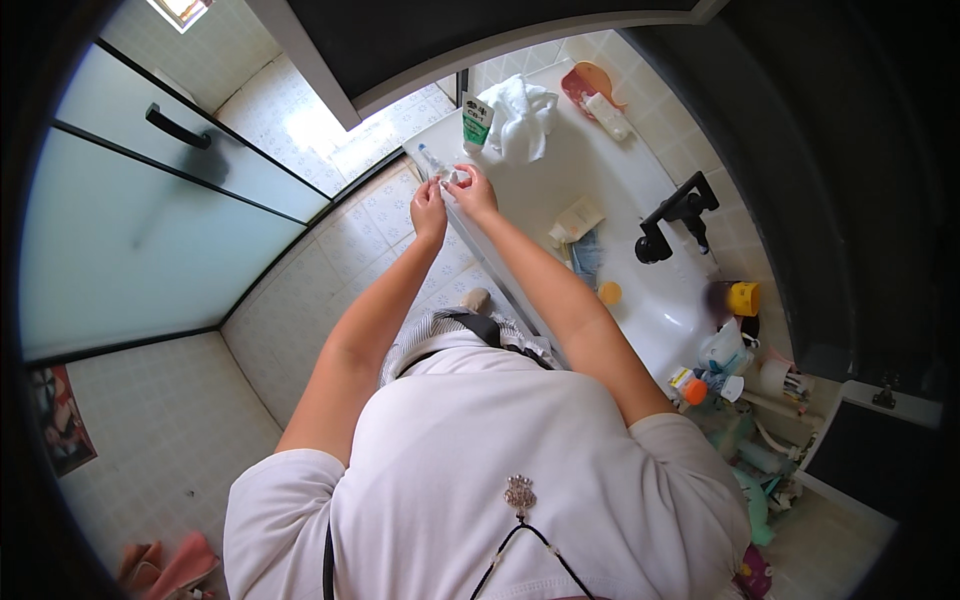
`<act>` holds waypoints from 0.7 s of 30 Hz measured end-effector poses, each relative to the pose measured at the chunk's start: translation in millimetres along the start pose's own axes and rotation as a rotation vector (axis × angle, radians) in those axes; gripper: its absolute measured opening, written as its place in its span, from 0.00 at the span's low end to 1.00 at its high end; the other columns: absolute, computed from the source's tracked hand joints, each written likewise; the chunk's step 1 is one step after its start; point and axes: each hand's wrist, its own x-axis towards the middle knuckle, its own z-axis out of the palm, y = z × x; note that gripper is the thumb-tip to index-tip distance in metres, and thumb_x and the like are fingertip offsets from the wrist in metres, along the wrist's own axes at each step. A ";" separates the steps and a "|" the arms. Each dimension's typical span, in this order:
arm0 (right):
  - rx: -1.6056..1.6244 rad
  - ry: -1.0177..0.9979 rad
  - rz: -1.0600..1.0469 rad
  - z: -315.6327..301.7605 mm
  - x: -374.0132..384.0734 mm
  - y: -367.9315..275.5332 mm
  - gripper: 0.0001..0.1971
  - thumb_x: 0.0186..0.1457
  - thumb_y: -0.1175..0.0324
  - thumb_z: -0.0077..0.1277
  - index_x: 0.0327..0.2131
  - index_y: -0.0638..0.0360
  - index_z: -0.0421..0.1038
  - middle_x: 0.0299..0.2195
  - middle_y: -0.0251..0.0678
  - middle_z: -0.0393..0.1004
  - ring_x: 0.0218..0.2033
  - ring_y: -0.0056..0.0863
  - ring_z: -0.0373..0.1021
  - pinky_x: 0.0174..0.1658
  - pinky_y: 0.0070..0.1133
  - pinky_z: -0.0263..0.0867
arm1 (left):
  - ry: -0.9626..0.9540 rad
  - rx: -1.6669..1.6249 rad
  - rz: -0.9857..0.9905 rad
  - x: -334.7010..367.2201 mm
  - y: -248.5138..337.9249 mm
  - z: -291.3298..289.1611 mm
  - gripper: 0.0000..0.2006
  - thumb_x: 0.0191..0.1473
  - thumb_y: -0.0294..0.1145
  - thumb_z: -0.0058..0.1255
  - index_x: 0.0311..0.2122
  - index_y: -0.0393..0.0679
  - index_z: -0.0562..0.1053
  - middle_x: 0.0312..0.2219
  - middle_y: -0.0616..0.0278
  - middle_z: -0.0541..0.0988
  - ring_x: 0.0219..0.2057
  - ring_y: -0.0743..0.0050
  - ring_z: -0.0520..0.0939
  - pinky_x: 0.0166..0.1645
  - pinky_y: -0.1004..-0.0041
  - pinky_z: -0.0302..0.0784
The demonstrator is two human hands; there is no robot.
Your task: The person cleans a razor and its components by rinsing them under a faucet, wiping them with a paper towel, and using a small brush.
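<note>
Both arms reach forward to the left edge of a white sink counter. My left hand and my right hand meet there, fingers closed in a pinch. Between the fingertips shows a small white item, too small to identify. Just beyond the fingers lies a small clear container with a blue tip. A green and white squeeze tube stands close by on the counter, beside a crumpled white towel.
A pink dish-like item lies on the far right rim. In the basin are a cream-coloured packet and a yellow round lid. A black tap juts over it. Several bottles crowd the near right corner. A frosted glass door stands left.
</note>
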 end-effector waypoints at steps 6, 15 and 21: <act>-0.113 0.070 -0.086 -10.9 1.8 21.1 0.13 0.43 0.64 0.53 0.33 0.58 0.70 0.24 0.36 0.72 0.24 0.26 0.69 0.29 0.22 0.64 | -0.361 0.056 -0.351 6.7 16.0 1.0 0.13 0.53 0.39 0.40 0.27 0.41 0.72 0.10 0.70 0.63 0.10 0.85 0.62 0.14 0.82 0.57; 0.749 0.579 0.366 -115.3 -55.8 66.9 0.19 0.53 0.51 0.39 0.24 0.58 0.64 0.17 0.30 0.64 0.19 0.20 0.64 0.22 0.18 0.66 | -0.836 0.079 -0.367 -46.2 8.5 92.9 0.14 0.54 0.39 0.38 0.33 0.40 0.74 0.11 0.73 0.60 0.12 0.87 0.59 0.16 0.83 0.57; 1.087 0.638 0.305 -210.5 -110.6 78.7 0.15 0.52 0.54 0.42 0.25 0.56 0.64 0.19 0.30 0.65 0.19 0.21 0.66 0.24 0.18 0.68 | -1.081 0.113 -0.420 -100.8 4.5 152.9 0.14 0.54 0.39 0.38 0.34 0.42 0.74 0.11 0.73 0.61 0.11 0.87 0.61 0.14 0.83 0.58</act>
